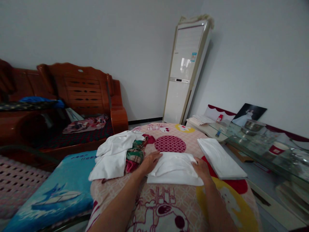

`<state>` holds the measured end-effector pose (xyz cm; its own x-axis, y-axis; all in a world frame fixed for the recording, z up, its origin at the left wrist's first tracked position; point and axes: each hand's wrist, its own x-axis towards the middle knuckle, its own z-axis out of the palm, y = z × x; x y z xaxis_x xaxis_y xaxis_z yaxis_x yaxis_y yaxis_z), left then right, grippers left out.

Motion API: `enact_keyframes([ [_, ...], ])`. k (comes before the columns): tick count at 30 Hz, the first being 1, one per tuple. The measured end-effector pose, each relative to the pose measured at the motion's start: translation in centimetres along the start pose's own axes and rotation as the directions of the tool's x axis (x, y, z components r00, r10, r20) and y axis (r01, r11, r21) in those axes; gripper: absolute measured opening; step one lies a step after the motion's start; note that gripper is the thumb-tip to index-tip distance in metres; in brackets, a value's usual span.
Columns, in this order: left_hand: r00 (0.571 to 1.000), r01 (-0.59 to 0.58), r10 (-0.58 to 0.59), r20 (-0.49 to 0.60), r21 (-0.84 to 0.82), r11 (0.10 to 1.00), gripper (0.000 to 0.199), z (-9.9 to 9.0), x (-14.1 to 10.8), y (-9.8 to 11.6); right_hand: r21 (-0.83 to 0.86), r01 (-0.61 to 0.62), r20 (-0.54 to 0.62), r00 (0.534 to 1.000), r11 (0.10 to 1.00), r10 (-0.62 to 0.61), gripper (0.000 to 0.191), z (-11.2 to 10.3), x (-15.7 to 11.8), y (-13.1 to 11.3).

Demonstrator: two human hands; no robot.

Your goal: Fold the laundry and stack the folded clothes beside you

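A person's two bare forearms reach forward over a table with a patterned pink cover, cartoon figures printed on it. On the cover lies a folded white cloth, wider than it is deep, its upper layer wrinkled. The left hand has its fingers curled over the cloth's far left corner, grasping it; the right hand grasps its right edge between thumb and fingers. Left of the folded white cloth are a loose white garment and a crumpled plaid cloth in green and dark pink. Right of it sits a flat white stack of folded fabric. Farther left, off the table, is a blue cushion; farther right, a glass shelf holds a red and white cup. Beyond the folded white cloth, a carved wooden sofa stands at left and a tall white air conditioner leans in view, slightly right.
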<state>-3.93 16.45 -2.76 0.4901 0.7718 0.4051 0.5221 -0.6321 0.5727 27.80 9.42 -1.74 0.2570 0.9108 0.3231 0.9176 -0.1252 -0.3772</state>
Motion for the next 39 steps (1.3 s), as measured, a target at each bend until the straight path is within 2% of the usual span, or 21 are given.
enact_keyframes([
  [2,0.999,0.011,-0.011,-0.033,0.015,1.000,0.042,0.1,-0.2,-0.3,-0.035,0.028,0.011,1.000,0.999,-0.027,0.037,0.6,-0.4,-0.1],
  [4,0.989,0.084,-0.080,-0.123,0.028,0.996,0.042,-0.1,0.0,-0.6,-0.073,-0.006,0.027,1.000,0.997,0.008,0.034,0.3,-0.3,-0.3],
  [6,0.949,0.220,-0.207,-0.236,0.032,0.975,0.037,-0.4,0.3,-0.8,-0.124,-0.049,0.059,0.997,0.991,0.056,0.032,-0.4,0.6,-0.3],
  [8,0.901,0.344,-0.321,-0.292,0.029,0.939,0.032,-0.6,0.5,-0.9,-0.176,-0.074,0.067,0.994,0.982,0.087,0.036,-1.0,1.8,-0.5],
  [10,0.886,0.401,-0.379,-0.268,0.030,0.916,0.028,-0.9,0.7,-0.9,-0.195,-0.079,0.070,0.993,0.978,0.094,0.034,-1.0,2.9,-0.8],
  [14,0.885,0.439,-0.433,-0.172,-0.004,0.898,0.025,-1.4,1.0,-0.7,-0.212,-0.083,0.082,0.991,0.974,0.102,0.031,0.2,4.2,-1.5],
  [19,0.840,0.527,-0.528,-0.128,-0.037,0.849,0.023,-1.5,1.9,-0.1,-0.228,-0.114,0.056,0.990,0.967,0.129,0.030,1.3,4.5,-1.8],
  [23,0.810,0.559,-0.560,-0.173,-0.061,0.827,0.022,-0.8,2.0,0.5,-0.245,-0.151,0.016,0.987,0.958,0.160,0.025,1.9,4.1,-2.0],
  [27,0.773,0.585,-0.582,-0.253,-0.069,0.808,0.026,-0.1,1.9,0.8,-0.262,-0.212,-0.053,0.977,0.941,0.206,0.029,2.7,3.5,-2.5],
  [30,0.789,0.558,-0.545,-0.282,-0.039,0.829,0.026,0.2,1.7,0.7,-0.259,-0.203,-0.086,0.979,0.944,0.187,0.031,2.9,3.1,-2.8],
  [34,0.851,0.453,-0.438,-0.288,-0.016,0.891,0.023,-0.2,1.2,0.3,-0.238,-0.155,-0.101,0.986,0.959,0.135,0.032,2.4,2.9,-2.7],
  [37,0.922,0.226,-0.229,-0.314,-0.046,0.973,0.027,-1.0,0.7,0.2,-0.144,0.029,-0.147,0.988,0.989,-0.050,0.042,2.3,2.2,-2.4],
  [39,0.970,0.062,-0.076,-0.231,-0.064,0.996,0.032,-1.3,0.3,0.1,-0.060,0.218,-0.168,0.960,0.974,-0.225,0.046,2.7,1.3,-2.1],
])
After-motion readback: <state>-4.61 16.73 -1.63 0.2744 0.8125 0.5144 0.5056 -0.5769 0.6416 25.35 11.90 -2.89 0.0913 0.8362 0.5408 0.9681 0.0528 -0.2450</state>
